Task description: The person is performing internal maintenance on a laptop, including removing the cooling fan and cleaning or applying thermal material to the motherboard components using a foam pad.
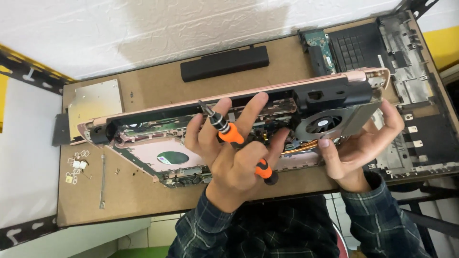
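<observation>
The fingers of the left hand [234,153] spread wide and press against the exposed innards of a pink laptop chassis [229,129], while a screwdriver [237,142] with a black-and-orange ribbed handle lies pinned between those fingers and the palm, its thin metal tip pointing up and away toward the wall. The tool rests slantwise across the hand, held loosely rather than in a closed fist. The right hand [361,143] cups the chassis's right end from beneath, thumb on the near side close to a round black cooling fan [319,125] and the other fingers curled around the far edge, gripping it.

The chassis is tilted up on its long edge off the table, showing a green circuit board, a copper-coloured heat pipe and a smooth pink plastic panel with a dark oval label. It sits between both hands, touching each.

Below lies a brown fibreboard table [158,86]. On it, beyond the chassis, rests a long matte black battery [224,63]. At the left lies a flat silver metal drive [94,101], with small screws and brackets [79,165] scattered near it. At the right lies a dark plastic laptop base cover [406,71].
</observation>
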